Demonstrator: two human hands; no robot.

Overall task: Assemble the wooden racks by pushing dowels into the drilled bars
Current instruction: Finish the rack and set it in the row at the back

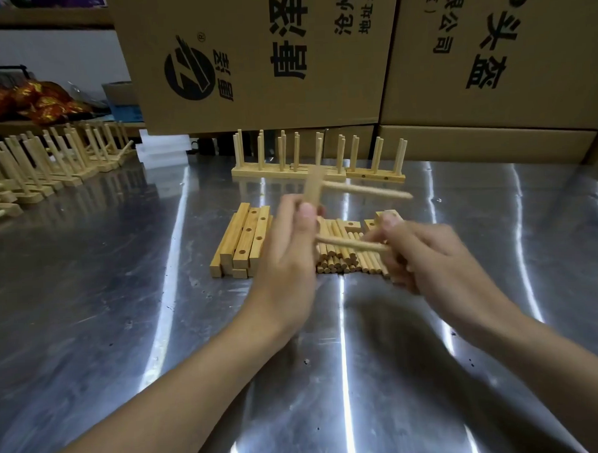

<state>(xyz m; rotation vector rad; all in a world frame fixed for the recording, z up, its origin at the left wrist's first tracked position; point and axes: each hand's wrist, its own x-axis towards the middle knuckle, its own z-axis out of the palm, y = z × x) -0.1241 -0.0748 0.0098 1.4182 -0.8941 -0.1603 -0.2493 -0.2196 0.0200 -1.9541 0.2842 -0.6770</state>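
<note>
Left hand (pixel 288 250) grips one bar (pixel 312 188), right hand (pixel 432 258) one dowel (pixel 349 243)

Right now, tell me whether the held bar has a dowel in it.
In: one dowel juts sideways from the bar the left hand grips. The second dowel is out.

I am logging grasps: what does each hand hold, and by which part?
The left hand grips a drilled bar by its lower end; a fitted dowel sticks out of it. The right hand pinches a loose dowel at its right end.
</note>
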